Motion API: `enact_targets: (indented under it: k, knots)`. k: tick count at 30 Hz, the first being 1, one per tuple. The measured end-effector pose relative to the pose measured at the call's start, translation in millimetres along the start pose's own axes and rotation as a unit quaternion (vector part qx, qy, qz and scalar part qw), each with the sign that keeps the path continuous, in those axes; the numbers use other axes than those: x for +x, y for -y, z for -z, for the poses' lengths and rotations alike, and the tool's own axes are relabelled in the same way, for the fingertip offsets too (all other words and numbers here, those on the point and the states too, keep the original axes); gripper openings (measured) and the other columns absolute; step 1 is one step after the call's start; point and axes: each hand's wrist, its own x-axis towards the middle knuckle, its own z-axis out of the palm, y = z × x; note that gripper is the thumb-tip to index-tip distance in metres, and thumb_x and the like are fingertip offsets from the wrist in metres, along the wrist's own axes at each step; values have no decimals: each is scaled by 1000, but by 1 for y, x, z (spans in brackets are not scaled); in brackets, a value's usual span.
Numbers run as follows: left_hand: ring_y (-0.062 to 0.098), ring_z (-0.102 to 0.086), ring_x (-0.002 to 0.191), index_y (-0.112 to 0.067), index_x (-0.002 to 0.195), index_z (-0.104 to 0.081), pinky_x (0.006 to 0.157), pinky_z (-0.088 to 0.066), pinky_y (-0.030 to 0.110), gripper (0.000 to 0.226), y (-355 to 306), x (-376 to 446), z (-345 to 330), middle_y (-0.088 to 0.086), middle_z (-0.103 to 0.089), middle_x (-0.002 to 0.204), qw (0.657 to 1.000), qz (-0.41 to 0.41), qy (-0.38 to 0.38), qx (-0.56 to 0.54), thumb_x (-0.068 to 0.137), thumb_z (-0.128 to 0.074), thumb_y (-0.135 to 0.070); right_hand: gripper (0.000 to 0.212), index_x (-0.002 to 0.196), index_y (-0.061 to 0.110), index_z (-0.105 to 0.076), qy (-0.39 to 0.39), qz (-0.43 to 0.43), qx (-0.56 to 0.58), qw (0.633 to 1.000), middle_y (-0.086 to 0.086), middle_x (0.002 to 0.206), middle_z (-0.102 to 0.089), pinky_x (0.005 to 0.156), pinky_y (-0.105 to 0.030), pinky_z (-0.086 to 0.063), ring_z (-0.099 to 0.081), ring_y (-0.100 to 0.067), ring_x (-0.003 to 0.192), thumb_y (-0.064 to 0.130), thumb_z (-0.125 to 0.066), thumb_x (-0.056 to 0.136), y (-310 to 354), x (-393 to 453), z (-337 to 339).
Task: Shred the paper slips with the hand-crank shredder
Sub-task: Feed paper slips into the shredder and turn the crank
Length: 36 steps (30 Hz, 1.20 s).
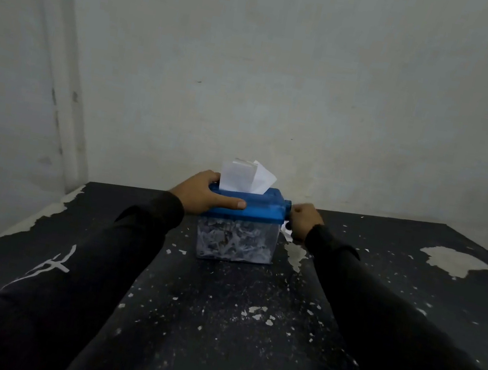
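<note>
The hand-crank shredder (242, 226) stands on the black table (212, 325), toward the far edge and roughly midway between the left and right edges, close to the wall (289, 63) behind it. It has a blue top (252, 207) seated on a clear bin (236, 243), and the bin is packed with white shredded paper (232, 244) visible through its front wall. Two or more white paper slips (246, 175) stick upright out of the slot in the blue top, the right-hand one leaning and creased to the right.

The left hand (202, 192) lies over the left end of the blue top, just beside the slips: the thumb runs along the near front edge of the top, while the fingers wrap over the far side, so the hand clamps the top between thumb and fingers. The right hand (304, 222) is at the right end of the shredder, touching the short blue stub (287, 206) that juts from that side. Its fingers are curled into a fist around something there, most likely the crank handle, though the handle itself is hidden inside the hand. A small scrap of white shows just below this hand, against the bin's right side.

Both forearms reach in from the near edge in black sleeves (138, 231); the left sleeve carries a white mark (51, 265). The table's black coating is chipped, with pale patches at the left edge, near the far right corner, and specks across the middle.
</note>
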Motion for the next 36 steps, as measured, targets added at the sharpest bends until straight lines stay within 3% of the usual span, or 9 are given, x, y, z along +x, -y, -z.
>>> enact_targets:
  k: [4, 10, 15, 18, 23, 28, 30, 32, 36]
  knots:
    - [6, -65, 98, -30, 116, -68, 81, -50, 20, 42, -3, 1, 2, -13, -70, 109, 1000, 3, 14, 0, 79, -86, -39, 52, 67, 11, -61, -20, 21, -13, 999, -5, 66, -61, 48, -26, -43, -48, -15, 51, 39, -43, 107, -17, -43, 1]
    - [10, -65, 97, -34, 106, -67, 85, -53, 27, 35, -4, 1, 1, -9, -70, 107, 1000, 4, 13, -1, 77, -87, -36, 37, 69, 18, -47, 17, 48, 215, 975, 7, 53, -34, 47, -25, -28, -27, -14, 45, 31, -40, 103, 41, -55, 35]
    - [11, -66, 101, -40, 104, -65, 92, -53, 31, 37, -2, 2, 1, -12, -69, 111, 1000, 3, 9, -5, 75, -88, -37, 34, 93, 11, -56, -20, 55, 112, 992, -7, 73, -52, 42, -24, -42, -43, -18, 50, 44, -56, 101, 46, -9, 42]
    - [-4, -66, 88, -40, 100, -65, 80, -52, 16, 31, -4, 1, 1, -18, -69, 104, 1000, -6, 19, 0, 79, -86, -32, 26, 111, 11, -55, -43, 60, 135, 988, -13, 86, -64, 40, -24, -46, -56, -23, 54, 34, -61, 100, 40, 6, 27]
    - [-8, -67, 80, -39, 99, -67, 70, -50, 8, 26, -6, -2, -1, -22, -70, 97, 1000, -12, 19, 3, 83, -84, -30, 34, 93, 5, -66, -43, 19, 24, 999, -14, 83, -65, 56, -35, -56, -60, -26, 66, 33, -50, 105, 7, 1, 4]
    - [4, -62, 108, -28, 133, -54, 89, -50, 23, 74, 2, -3, 0, -11, -63, 125, 1000, -3, -12, 25, 74, -82, -63, 31, 77, 10, -69, -209, 229, -9, 951, 2, 74, -66, 65, -22, -44, -57, -4, 66, 31, -60, 98, 39, -15, 12]
    - [12, -61, 112, -25, 133, -48, 95, -51, 33, 79, 5, -3, 0, -4, -61, 127, 998, -7, -30, 46, 75, -69, -73, 21, 88, 11, -75, -128, 310, -40, 941, 3, 80, -69, 65, -14, -42, -59, 0, 71, 32, -71, 91, 65, -25, 8]
    - [21, -62, 108, -25, 126, -48, 99, -51, 48, 64, 9, -2, 0, 3, -63, 122, 997, -4, -42, 71, 81, -53, -71, 34, 95, 7, -75, -26, 289, -103, 952, -5, 87, -73, 71, -24, -52, -65, -14, 78, 40, -78, 85, 78, -27, -4]
    - [23, -62, 90, -28, 101, -48, 90, -51, 55, 33, 10, 2, 3, -1, -64, 98, 987, -17, -72, 140, 89, -41, -59, 22, 93, 11, -75, -6, 247, -102, 963, -7, 90, -73, 78, -42, -58, -67, -25, 83, 33, -75, 89, 80, -20, -19]
